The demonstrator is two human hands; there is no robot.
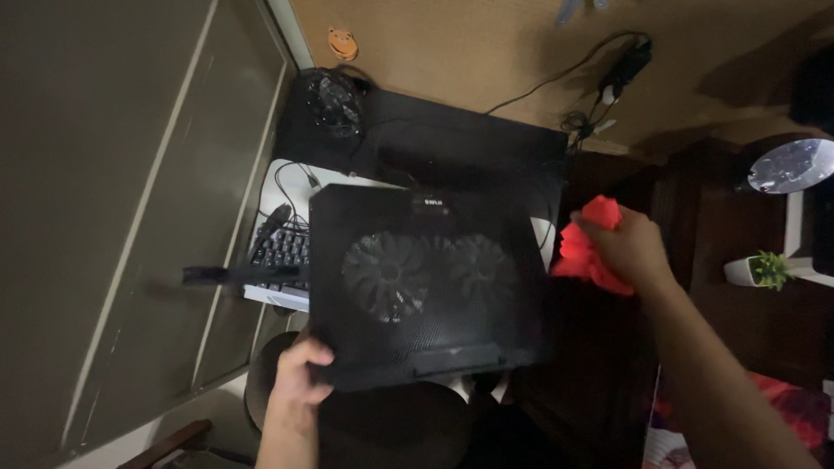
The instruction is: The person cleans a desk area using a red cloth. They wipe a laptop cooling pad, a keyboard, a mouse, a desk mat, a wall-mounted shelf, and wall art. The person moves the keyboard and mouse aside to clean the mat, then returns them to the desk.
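Note:
A black laptop cooling pad (pixel 426 278) with two round fans under a mesh top is held tilted above a desk. My left hand (pixel 300 373) grips its lower left corner. My right hand (pixel 630 247) is off the pad's right edge, closed around a crumpled red cloth (pixel 586 247). The cloth sits just beside the pad's upper right side; whether it touches the pad cannot be told.
A keyboard (pixel 282 252) and tangled cables lie on a white desk (pixel 291 178) beneath the pad. A small black fan (pixel 334 100) stands behind. A power adapter (pixel 625 65) rests on the brown floor. A small potted plant (pixel 764 269) and a dark chair seat (pixel 400 426) are nearby.

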